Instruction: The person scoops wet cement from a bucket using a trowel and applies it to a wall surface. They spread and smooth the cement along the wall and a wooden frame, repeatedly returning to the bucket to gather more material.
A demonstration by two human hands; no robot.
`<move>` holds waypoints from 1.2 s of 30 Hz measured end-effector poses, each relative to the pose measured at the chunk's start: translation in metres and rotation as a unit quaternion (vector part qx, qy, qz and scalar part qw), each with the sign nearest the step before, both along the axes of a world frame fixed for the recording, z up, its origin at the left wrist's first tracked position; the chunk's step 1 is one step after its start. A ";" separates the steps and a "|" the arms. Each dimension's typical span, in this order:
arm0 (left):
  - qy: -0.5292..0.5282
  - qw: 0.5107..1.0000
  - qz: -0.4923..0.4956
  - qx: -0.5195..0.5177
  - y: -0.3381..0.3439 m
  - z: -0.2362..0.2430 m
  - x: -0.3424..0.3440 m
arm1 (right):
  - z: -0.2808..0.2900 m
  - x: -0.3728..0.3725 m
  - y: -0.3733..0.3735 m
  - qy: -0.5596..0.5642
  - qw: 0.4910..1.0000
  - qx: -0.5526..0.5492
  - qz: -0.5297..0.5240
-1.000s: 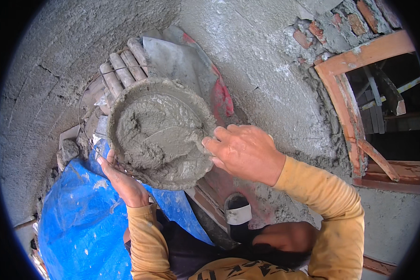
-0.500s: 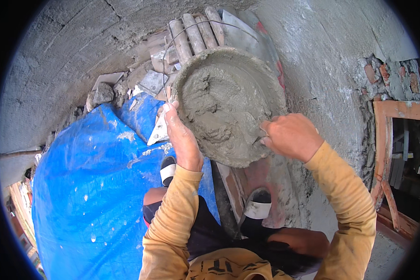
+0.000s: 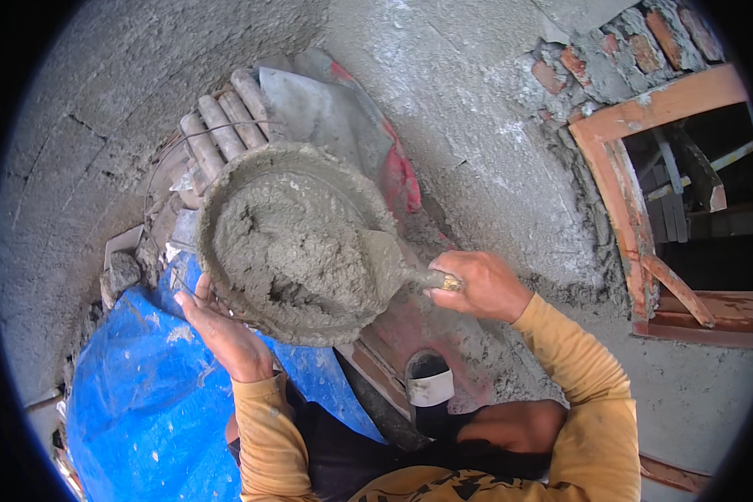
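Blue tarp (image 3: 142,402) near left; left hand (image 3: 226,335) at the near-left rim of the round basin (image 3: 309,337), fingers partly extended, can't tell if they grip it. Basin sits mid-scene with wet grey mortar (image 3: 293,222) in it, trowel (image 3: 385,266) blade over its right side, handle pointing right. Right hand (image 3: 481,286) has fingers curled closed around that handle; wooden window frame (image 3: 632,219) well apart, further right.
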State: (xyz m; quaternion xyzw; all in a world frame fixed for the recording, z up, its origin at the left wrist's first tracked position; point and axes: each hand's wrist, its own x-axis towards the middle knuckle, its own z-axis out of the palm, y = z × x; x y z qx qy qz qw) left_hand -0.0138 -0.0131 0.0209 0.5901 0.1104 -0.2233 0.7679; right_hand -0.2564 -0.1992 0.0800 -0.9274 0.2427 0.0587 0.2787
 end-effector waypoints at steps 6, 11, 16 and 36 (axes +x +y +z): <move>0.006 1.000 0.010 -0.006 -0.002 -0.004 0.001 | 0.041 -0.066 -0.014 0.047 0.987 -0.112 -0.102; -0.007 1.000 -0.008 0.000 0.001 -0.011 0.004 | 0.087 -0.098 -0.006 0.117 0.974 -0.151 -0.119; 0.005 1.000 0.004 -0.014 0.010 -0.009 0.011 | 0.113 -0.103 -0.005 0.119 0.964 0.168 -0.171; -0.038 0.999 0.014 0.001 0.002 -0.005 0.002 | 0.132 0.059 -0.011 0.151 0.920 -0.344 0.110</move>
